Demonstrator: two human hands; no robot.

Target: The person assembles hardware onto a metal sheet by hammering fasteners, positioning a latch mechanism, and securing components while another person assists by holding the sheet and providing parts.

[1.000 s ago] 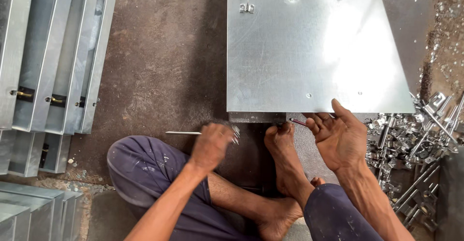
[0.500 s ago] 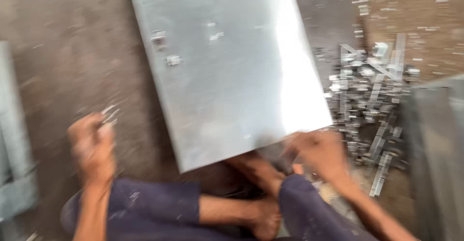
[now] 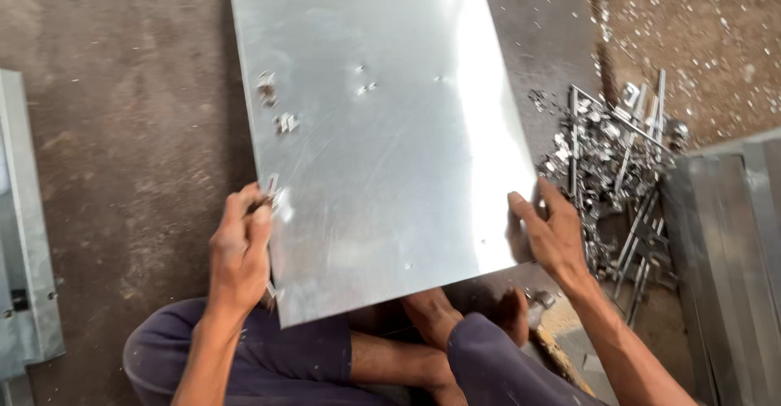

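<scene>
Dirt floor (image 3: 122, 129); metal sheet (image 3: 382, 129) hides left hand (image 3: 240, 251) fingertips.

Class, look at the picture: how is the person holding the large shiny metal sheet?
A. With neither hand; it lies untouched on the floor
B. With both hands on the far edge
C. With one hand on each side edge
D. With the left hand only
C: the left hand grips the left edge of the metal sheet and the right hand grips its right edge.
</scene>
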